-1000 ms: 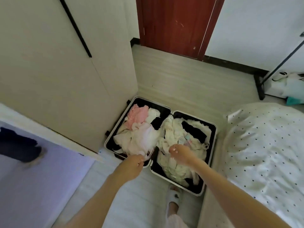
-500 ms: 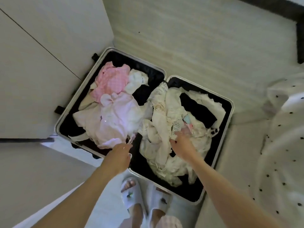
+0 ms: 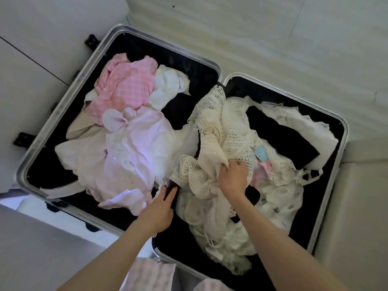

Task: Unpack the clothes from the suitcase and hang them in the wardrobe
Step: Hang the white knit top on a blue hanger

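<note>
An open suitcase [image 3: 63, 106] with a silver rim and black lining lies flat on the floor, both halves full of clothes. The left half holds a pink checked garment [image 3: 126, 87] and a pale lilac garment [image 3: 134, 156]. In the right half lies a cream crochet lace garment [image 3: 226, 127] over other white clothes and a black piece [image 3: 281, 135]. My right hand [image 3: 233, 177] grips a bunch of the cream lace garment. My left hand [image 3: 159, 208] reaches with straight fingers into the gap between the halves, fingertips at the lilac garment's edge.
White wardrobe panels [image 3: 31, 49] stand close along the suitcase's left side. Pale wood floor [image 3: 273, 38] stretches beyond it. A beige surface [image 3: 361, 206] borders the right side. Pink patterned trousers [image 3: 151, 276] show at the bottom edge.
The view has dropped closer over the suitcase. My right hand has closed on the cream lace garment, and my left hand has reached further in toward the middle seam.
</note>
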Demonstrator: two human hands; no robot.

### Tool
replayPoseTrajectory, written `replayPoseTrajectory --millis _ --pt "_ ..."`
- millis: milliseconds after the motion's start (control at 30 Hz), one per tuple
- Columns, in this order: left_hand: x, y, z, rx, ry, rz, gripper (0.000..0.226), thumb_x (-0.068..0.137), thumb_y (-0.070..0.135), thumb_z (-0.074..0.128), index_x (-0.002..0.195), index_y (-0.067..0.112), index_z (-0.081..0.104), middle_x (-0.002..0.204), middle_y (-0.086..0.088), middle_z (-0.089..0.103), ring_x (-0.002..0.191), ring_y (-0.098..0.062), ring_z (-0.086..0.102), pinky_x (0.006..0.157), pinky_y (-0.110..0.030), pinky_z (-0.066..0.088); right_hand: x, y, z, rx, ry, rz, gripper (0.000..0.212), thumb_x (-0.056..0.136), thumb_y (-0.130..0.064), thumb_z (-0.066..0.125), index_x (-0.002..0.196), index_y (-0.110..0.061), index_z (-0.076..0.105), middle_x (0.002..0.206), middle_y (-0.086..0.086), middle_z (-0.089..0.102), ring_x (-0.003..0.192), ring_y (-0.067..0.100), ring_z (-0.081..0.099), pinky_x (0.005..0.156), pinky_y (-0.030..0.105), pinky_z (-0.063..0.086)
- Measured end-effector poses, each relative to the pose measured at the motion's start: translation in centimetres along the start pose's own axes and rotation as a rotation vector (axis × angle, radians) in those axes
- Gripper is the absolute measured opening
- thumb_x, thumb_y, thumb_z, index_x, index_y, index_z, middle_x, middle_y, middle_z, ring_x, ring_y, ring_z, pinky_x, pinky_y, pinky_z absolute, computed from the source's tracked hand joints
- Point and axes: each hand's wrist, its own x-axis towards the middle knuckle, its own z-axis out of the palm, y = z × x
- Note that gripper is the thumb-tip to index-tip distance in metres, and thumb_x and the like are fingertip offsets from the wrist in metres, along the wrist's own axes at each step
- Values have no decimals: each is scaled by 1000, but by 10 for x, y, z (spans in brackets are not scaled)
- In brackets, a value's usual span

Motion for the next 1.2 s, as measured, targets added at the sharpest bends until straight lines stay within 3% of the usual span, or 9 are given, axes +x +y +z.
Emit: replayPoseTrajectory --millis 133,233,333,467,633,767,867,1000,1200 --pt "-19 11 -32 -88 -37 -28 57 95 16 35 148 15 15 152 -9 26 131 -29 37 103 -42 38 -22 -16 -39 525 -89 188 28 95 -15 36 114 -6 55 101 5 54 98 25 52 78 32 36" --pt "-56 28 -63 -124 -10 -7 53 95 16 34 146 15 22 148 -10 33 128 -30 40 102 -44 38 -46 -31 -84 737 -121 365 22 91 -13 39 69 -16 41 68 -2 37 62 13 36 57 27 28" --pt "-106 53 -101 -136 29 30 41 95 15 34 135 12 34 134 -14 44 116 -32 46 96 -41 41 -79 -50 -135 829 -120 421 18 87 -14 40 71 -18 34 66 0 33 60 13 30 55 28 25" --pt "-182 94 -155 -191 76 61 28 94 13 37 120 6 44 118 -20 52 104 -35 52 81 -37 42 -133 -88 -208 759 -120 318 22 84 -14 40 66 -18 29 62 0 28 57 14 25 54 30 21" --pt "-283 150 -227 -419 96 174 59 94 29 51 146 22 24 147 0 31 131 -18 37 106 -27 31 -203 -143 -308 732 -164 82 22 87 -20 45 68 -14 35 67 5 36 62 18 34 61 31 29" --pt "-357 204 -280 -617 146 292 63 86 33 65 138 18 33 131 9 42 124 -12 40 98 -23 35 -251 -185 -382 683 -246 -71 15 90 -18 52 79 -9 49 74 9 48 67 19 46 65 35 44" --pt "-392 226 -305 -616 348 279 44 93 33 54 128 10 43 121 -5 56 110 -21 54 92 -31 45 -279 -209 -431 802 -333 -139 12 92 -13 54 81 -10 58 76 2 61 71 17 59 70 35 52" --pt "-457 246 -345 -782 720 284 16 100 14 37 86 16 45 70 2 47 66 -19 42 51 -13 31 -315 -226 -492 740 -186 -258 24 93 -25 56 75 -12 50 67 1 50 53 12 49 42 18 40" --pt "-554 240 -395 -1120 878 316 15 99 20 35 90 13 44 83 -5 39 75 -14 36 62 -24 29 -372 -249 -540 214 -158 -520 49 93 -46 49 60 -14 34 53 1 32 45 14 30 45 22 29"
